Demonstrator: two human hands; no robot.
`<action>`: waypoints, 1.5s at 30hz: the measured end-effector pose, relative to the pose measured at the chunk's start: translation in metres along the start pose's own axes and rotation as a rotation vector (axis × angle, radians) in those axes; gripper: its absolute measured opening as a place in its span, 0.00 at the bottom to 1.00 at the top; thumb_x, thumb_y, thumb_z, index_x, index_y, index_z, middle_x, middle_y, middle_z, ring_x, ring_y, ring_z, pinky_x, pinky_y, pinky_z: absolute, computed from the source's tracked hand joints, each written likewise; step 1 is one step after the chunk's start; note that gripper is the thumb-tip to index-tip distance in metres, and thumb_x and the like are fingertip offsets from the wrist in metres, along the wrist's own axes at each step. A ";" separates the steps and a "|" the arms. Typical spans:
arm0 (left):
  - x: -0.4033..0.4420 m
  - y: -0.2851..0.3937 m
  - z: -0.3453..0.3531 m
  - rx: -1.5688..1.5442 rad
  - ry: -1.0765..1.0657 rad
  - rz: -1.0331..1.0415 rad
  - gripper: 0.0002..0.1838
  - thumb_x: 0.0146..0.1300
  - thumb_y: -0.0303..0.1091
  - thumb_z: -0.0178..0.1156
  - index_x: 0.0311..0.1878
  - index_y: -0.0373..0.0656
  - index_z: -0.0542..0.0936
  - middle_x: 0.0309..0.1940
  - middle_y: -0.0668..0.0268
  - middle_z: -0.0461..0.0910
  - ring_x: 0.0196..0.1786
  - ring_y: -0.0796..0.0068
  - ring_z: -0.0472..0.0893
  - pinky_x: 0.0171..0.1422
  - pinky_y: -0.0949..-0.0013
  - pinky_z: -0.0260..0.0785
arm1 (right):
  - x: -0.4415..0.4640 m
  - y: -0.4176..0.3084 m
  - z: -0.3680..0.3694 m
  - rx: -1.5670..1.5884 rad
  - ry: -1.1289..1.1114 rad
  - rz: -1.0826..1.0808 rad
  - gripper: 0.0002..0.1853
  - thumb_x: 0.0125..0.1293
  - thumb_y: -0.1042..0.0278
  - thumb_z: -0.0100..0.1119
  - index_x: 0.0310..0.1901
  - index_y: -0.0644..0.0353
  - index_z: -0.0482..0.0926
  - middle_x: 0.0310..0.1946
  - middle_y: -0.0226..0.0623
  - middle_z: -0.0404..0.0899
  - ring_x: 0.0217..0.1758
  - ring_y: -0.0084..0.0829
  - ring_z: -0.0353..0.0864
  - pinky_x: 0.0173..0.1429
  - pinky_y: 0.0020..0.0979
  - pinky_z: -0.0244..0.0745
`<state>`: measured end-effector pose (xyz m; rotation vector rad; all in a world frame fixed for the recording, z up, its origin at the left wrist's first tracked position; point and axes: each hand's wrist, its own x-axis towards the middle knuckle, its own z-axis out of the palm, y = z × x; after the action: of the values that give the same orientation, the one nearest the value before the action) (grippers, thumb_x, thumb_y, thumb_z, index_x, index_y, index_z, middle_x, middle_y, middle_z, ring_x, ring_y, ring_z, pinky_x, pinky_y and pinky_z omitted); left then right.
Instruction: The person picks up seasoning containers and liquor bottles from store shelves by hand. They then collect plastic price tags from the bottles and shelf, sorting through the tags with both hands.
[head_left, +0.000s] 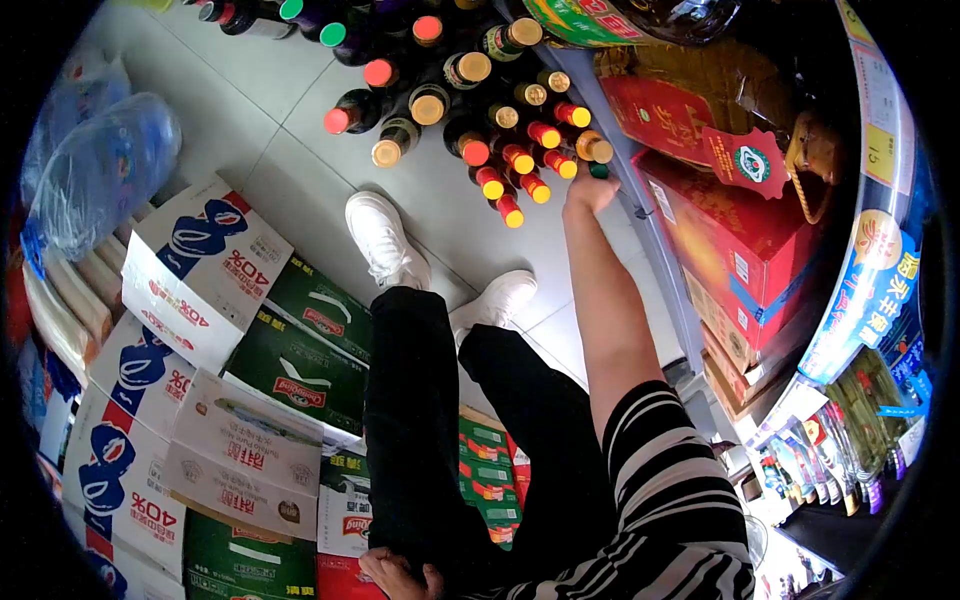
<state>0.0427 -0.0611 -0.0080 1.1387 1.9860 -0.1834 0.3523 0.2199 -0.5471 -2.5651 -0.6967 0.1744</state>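
Note:
My right hand (594,190) reaches forward to the right edge of a group of bottles on the floor. Its fingers are closed around the top of a bottle with a dark green cap (598,170); the bottle's body is hidden. Close beside it stand several dark bottles with yellow caps (535,188) and one with a tan cap (594,147). Further left are bottles with red caps (380,72) and gold caps (429,104). My left hand (398,576) rests low by my thigh, above a red box, thumb apart from the fingers, with nothing visible in it.
Stacked cartons, white (205,265) and green (295,375), line the left side. Plastic-wrapped water bottles (105,165) sit behind them. On the right, a shelf holds red gift boxes (740,230) beside its grey edge (650,215). Tiled floor (300,150) shows around my white shoes (380,235).

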 end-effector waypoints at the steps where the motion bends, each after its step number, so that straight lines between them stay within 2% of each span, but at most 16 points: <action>1: 0.004 0.005 -0.002 0.000 0.012 -0.014 0.20 0.40 0.33 0.61 0.36 0.38 0.66 0.35 0.52 0.63 0.36 0.52 0.64 0.38 0.54 0.57 | 0.000 0.000 0.004 0.016 0.012 0.005 0.32 0.43 0.64 0.75 0.47 0.72 0.71 0.43 0.53 0.78 0.46 0.49 0.78 0.50 0.40 0.73; 8: 0.003 -0.003 0.006 0.027 0.200 0.097 0.17 0.36 0.34 0.60 0.29 0.39 0.66 0.26 0.56 0.60 0.29 0.55 0.62 0.31 0.58 0.54 | -0.005 -0.029 -0.002 0.055 -0.114 0.095 0.31 0.41 0.63 0.75 0.46 0.68 0.71 0.44 0.52 0.78 0.49 0.49 0.77 0.53 0.41 0.72; 15: 0.008 0.014 -0.006 0.014 0.083 0.019 0.17 0.36 0.30 0.61 0.30 0.39 0.66 0.32 0.53 0.62 0.34 0.55 0.63 0.37 0.57 0.55 | -0.004 -0.009 -0.003 -0.023 -0.239 0.055 0.43 0.37 0.62 0.78 0.54 0.69 0.64 0.50 0.54 0.72 0.53 0.49 0.73 0.58 0.41 0.69; 17: 0.011 0.020 -0.010 0.016 0.028 0.045 0.17 0.35 0.29 0.62 0.30 0.39 0.66 0.34 0.51 0.62 0.35 0.54 0.63 0.39 0.56 0.56 | -0.012 0.038 0.008 0.039 -0.303 0.069 0.36 0.48 0.69 0.69 0.56 0.68 0.60 0.48 0.49 0.73 0.51 0.40 0.74 0.54 0.38 0.70; 20: 0.015 0.036 -0.014 -0.009 0.032 0.048 0.16 0.36 0.33 0.62 0.29 0.42 0.69 0.33 0.54 0.65 0.35 0.54 0.66 0.40 0.55 0.56 | -0.036 0.056 -0.047 0.153 -0.613 0.269 0.32 0.50 0.67 0.67 0.55 0.69 0.62 0.37 0.43 0.76 0.32 0.29 0.74 0.34 0.31 0.73; 22: 0.005 0.028 -0.008 -0.015 -0.059 0.076 0.15 0.41 0.32 0.60 0.31 0.40 0.65 0.34 0.52 0.62 0.38 0.53 0.63 0.44 0.53 0.53 | -0.056 0.048 -0.106 0.012 -0.686 0.185 0.21 0.52 0.66 0.65 0.43 0.70 0.73 0.29 0.40 0.77 0.28 0.29 0.76 0.30 0.31 0.73; 23: 0.002 0.026 -0.003 -0.015 -0.099 0.094 0.15 0.44 0.31 0.58 0.31 0.39 0.63 0.35 0.51 0.61 0.40 0.52 0.62 0.45 0.53 0.52 | -0.065 0.071 -0.118 -0.131 -0.659 0.053 0.20 0.52 0.66 0.64 0.44 0.70 0.73 0.28 0.40 0.77 0.29 0.29 0.77 0.30 0.31 0.74; 24: 0.000 0.031 -0.002 0.002 -0.087 0.049 0.14 0.45 0.32 0.58 0.30 0.40 0.64 0.34 0.52 0.62 0.40 0.52 0.62 0.46 0.53 0.51 | -0.075 0.054 -0.154 -0.008 -0.739 0.176 0.17 0.52 0.68 0.63 0.41 0.68 0.74 0.28 0.39 0.77 0.28 0.29 0.77 0.30 0.31 0.74; 25: -0.003 0.034 0.001 -0.003 -0.054 0.059 0.14 0.45 0.34 0.59 0.29 0.40 0.65 0.33 0.53 0.63 0.41 0.52 0.63 0.46 0.54 0.52 | -0.074 0.064 -0.178 -0.002 -0.986 0.327 0.31 0.48 0.62 0.63 0.53 0.70 0.71 0.43 0.53 0.77 0.49 0.38 0.77 0.51 0.36 0.73; 26: -0.005 0.038 0.001 0.002 -0.029 0.047 0.13 0.45 0.35 0.59 0.29 0.41 0.65 0.33 0.53 0.64 0.42 0.52 0.64 0.47 0.54 0.53 | -0.074 0.040 -0.217 -0.131 -1.111 0.212 0.25 0.48 0.64 0.62 0.48 0.69 0.75 0.41 0.49 0.79 0.45 0.38 0.79 0.50 0.35 0.73; 28: -0.011 0.045 0.003 0.015 0.028 0.040 0.13 0.46 0.37 0.58 0.29 0.41 0.66 0.34 0.55 0.65 0.42 0.52 0.65 0.48 0.54 0.55 | -0.084 0.030 -0.272 -0.015 -1.288 0.142 0.09 0.58 0.66 0.60 0.35 0.63 0.77 0.25 0.35 0.77 0.26 0.27 0.76 0.30 0.29 0.75; 30: -0.016 0.050 0.003 0.032 0.102 0.067 0.13 0.46 0.39 0.57 0.29 0.42 0.67 0.34 0.56 0.66 0.43 0.52 0.66 0.49 0.53 0.56 | -0.086 -0.016 -0.336 -0.069 -1.371 0.173 0.13 0.58 0.64 0.61 0.40 0.63 0.78 0.26 0.36 0.78 0.26 0.27 0.78 0.29 0.30 0.75; 36: -0.023 0.065 0.002 0.158 0.180 0.062 0.14 0.46 0.42 0.57 0.32 0.44 0.71 0.36 0.58 0.70 0.45 0.54 0.69 0.49 0.51 0.60 | -0.069 -0.109 -0.473 -0.095 -1.207 -0.379 0.14 0.58 0.59 0.56 0.38 0.61 0.79 0.27 0.37 0.81 0.27 0.28 0.81 0.35 0.31 0.75; 40: -0.012 0.058 -0.005 0.087 0.179 0.122 0.15 0.46 0.43 0.57 0.34 0.44 0.75 0.40 0.55 0.75 0.48 0.48 0.73 0.52 0.48 0.65 | -0.052 -0.140 -0.550 0.016 -1.139 -0.433 0.14 0.58 0.57 0.56 0.34 0.61 0.78 0.24 0.36 0.81 0.26 0.27 0.81 0.34 0.31 0.76; 43: 0.008 0.050 -0.034 0.087 -0.099 0.187 0.23 0.50 0.49 0.56 0.42 0.38 0.75 0.45 0.49 0.74 0.52 0.45 0.72 0.56 0.49 0.63 | -0.047 -0.130 -0.588 0.056 -1.080 -0.412 0.14 0.57 0.57 0.56 0.34 0.61 0.78 0.23 0.36 0.81 0.25 0.28 0.82 0.34 0.31 0.77; 45: 0.029 0.047 -0.050 0.143 -0.149 0.247 0.19 0.53 0.45 0.52 0.39 0.39 0.79 0.43 0.47 0.78 0.49 0.46 0.77 0.56 0.49 0.68 | -0.042 -0.124 -0.618 0.044 -1.055 -0.381 0.14 0.56 0.57 0.57 0.33 0.60 0.79 0.23 0.36 0.80 0.25 0.29 0.82 0.34 0.31 0.77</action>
<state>0.0422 0.0091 0.0163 1.4088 1.7068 -0.2758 0.4087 0.0392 0.0557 -2.0918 -1.4776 1.4284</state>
